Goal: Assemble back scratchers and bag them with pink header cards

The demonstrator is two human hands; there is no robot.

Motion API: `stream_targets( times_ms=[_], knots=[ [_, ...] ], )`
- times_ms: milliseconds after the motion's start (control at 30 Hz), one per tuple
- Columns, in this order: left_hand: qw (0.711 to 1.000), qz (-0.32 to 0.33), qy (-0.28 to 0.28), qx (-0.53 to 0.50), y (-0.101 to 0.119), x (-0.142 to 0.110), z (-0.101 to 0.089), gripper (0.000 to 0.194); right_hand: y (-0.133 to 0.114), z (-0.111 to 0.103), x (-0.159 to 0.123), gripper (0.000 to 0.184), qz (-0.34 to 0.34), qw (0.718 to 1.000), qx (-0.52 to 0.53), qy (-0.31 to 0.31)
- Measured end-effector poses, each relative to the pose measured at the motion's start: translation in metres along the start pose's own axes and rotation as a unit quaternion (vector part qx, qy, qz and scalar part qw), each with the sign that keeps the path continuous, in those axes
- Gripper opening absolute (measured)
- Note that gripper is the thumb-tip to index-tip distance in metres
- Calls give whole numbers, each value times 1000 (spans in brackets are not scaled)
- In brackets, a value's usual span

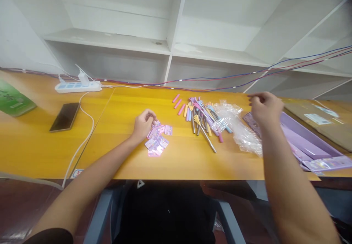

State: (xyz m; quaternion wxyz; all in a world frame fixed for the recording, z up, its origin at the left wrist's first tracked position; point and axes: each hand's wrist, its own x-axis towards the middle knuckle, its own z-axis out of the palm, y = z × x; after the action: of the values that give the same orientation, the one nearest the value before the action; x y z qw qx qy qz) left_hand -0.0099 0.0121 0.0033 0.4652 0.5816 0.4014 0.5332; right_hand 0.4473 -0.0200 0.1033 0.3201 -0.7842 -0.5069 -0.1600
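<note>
My left hand (145,124) is closed, with curled fingers and thumb at the upper left edge of a loose pile of small pink and purple printed cards (157,141). Whether it pinches a card is hidden. My right hand (266,107) is raised at the right, fingers bent together and slightly blurred; what they hold, if anything, cannot be made out. It is nearest a purple open box (308,139) and crumpled clear plastic bags (243,136). Between my hands lie telescopic back scratchers (202,117) with coloured hand-shaped heads, metal rods and coloured grips.
Several short pink sticks (178,103) lie behind the scratchers. To the left are a phone (65,117), a white power strip (78,87) with a cable, and a green box (15,99). Flat cardboard (321,121) lies far right. White shelves (110,40) and wires run along the back.
</note>
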Motion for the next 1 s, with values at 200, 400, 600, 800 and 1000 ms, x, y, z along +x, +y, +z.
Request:
stream_targets(
  times_ms=[200,400,600,800,1000],
  knots=[
    [1000,-4,-9,7,3,-1,0,13,-119,53,-39,22,-72,979,149,-119],
    [1000,-11,-14,15,4,-3,2,14,-162,120,-90,35,-132,976,46,-169],
    [999,-2,-26,37,7,-7,7,16,-172,133,-119,43,-222,954,-42,-195],
    [998,4,-43,55,9,-8,8,16,-182,119,-125,41,-206,948,-81,-228],
    [997,7,-43,70,14,-9,7,16,-185,109,-130,33,-128,950,-99,-269]
  ],
)
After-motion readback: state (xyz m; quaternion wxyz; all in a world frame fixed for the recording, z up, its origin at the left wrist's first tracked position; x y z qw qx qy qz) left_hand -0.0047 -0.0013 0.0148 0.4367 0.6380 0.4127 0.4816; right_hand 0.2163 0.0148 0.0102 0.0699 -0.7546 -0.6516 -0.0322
